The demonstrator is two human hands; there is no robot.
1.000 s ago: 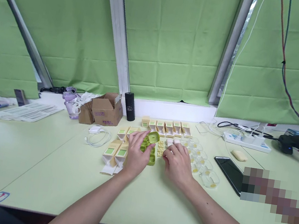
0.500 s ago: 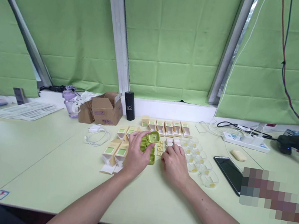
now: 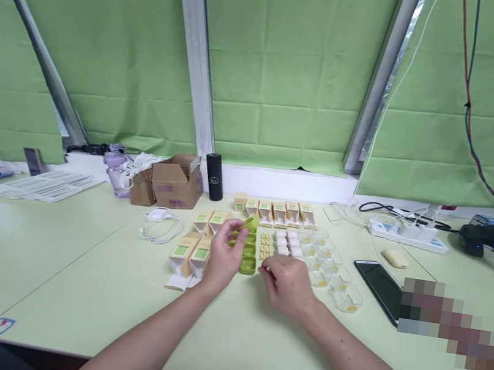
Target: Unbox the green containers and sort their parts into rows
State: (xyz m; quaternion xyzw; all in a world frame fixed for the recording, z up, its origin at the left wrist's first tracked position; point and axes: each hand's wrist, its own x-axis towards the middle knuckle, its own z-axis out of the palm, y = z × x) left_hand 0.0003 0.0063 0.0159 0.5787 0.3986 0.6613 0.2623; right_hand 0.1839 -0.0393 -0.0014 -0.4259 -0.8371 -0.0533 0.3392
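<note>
My left hand (image 3: pixel 226 253) is closed on a small green square cup (image 3: pixel 251 223), tilted on its side above the table. Under and beside it stand more green cups (image 3: pixel 248 265) in rows, partly hidden by the hand. My right hand (image 3: pixel 290 284) is pinched at the fingertips just right of the nearest green cup; what it holds, if anything, is too small to make out. Small yellow pieces (image 3: pixel 264 247) lie in rows between the hands. Beyond my right hand sit white blocks (image 3: pixel 282 243) and clear plastic cups (image 3: pixel 347 298) with yellow spots.
Opened small cartons (image 3: pixel 180 252) stand left of my left hand, with more cartons (image 3: pixel 280 213) at the back. A cardboard box (image 3: pixel 177 184), black bottle (image 3: pixel 215 177) and white charger cable (image 3: pixel 160 221) lie behind left. To the right are a phone (image 3: pixel 377 288) and a power strip (image 3: pixel 409 234).
My left hand has tipped the green cup onto its side. My right hand has drawn back toward me from the white blocks, uncovering them. The other person's hand at far left has left view.
</note>
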